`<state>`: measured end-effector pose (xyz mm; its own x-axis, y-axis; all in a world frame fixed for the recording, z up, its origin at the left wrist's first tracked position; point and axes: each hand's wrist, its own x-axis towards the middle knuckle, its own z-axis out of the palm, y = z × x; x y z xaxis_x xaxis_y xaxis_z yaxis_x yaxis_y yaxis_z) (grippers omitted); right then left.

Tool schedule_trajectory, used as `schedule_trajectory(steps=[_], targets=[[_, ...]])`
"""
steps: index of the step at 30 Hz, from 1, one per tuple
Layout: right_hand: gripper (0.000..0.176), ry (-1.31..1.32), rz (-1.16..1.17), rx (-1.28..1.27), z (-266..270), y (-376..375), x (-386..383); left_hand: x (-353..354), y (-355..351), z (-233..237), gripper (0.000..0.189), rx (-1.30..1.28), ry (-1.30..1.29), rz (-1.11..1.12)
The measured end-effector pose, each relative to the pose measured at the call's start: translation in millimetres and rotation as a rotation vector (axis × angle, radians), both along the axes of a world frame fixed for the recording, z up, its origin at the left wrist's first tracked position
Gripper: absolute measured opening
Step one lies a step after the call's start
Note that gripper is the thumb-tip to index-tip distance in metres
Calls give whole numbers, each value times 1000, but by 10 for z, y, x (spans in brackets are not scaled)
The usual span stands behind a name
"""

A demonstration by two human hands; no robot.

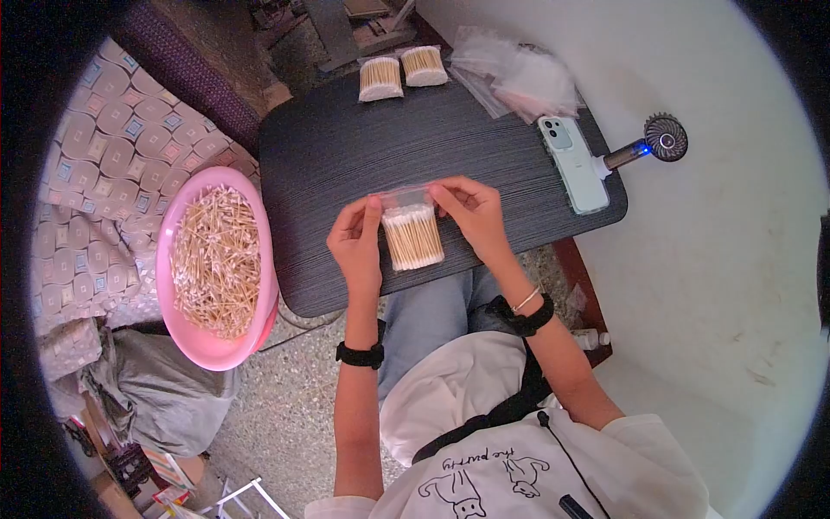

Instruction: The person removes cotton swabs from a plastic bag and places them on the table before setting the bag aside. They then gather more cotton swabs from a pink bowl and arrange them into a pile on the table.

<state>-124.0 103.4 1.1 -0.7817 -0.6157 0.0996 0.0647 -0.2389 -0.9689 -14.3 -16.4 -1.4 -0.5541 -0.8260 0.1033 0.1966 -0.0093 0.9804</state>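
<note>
Left hand [356, 242] and right hand [471, 212]: pinch grip closed on top edge of swab bag [411, 229]

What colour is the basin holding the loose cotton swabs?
Pink. The basin shows plainly in the head view.

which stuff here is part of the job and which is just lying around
Part of the job: bag of swabs, pinched at its top by left hand and right hand; pink basin of loose swabs; filled packs; empty bags.
Lying about: phone; small fan; grey sack.
</note>
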Motion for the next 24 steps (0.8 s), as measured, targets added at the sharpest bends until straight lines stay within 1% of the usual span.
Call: schedule_trajectory(steps=[6, 9, 13, 16, 18, 21, 24], targets=[[13, 1, -62, 41, 24, -12, 21, 12, 5, 8, 14, 11, 17, -5], [12, 20, -80, -2, -14, -34, 17, 3, 25, 38, 15, -5, 24, -8], [11, -5, -66, 8, -22, -29, 19, 16, 7, -26, 15, 14, -6, -24], [12, -27, -57, -17, -33, -55, 18, 17, 24, 16, 15, -8, 1, -26], [12, -30, -43, -28, -13, -69, -6, 14, 37, 31, 16, 5, 8, -44], [15, 32, 127, 77, -30, -61, -39, 8, 46, 26, 16, 23, 25, -70], [15, 5, 129, 78, 17, -62, -40, 4, 55, 26, 14, 28, 56, -93]])
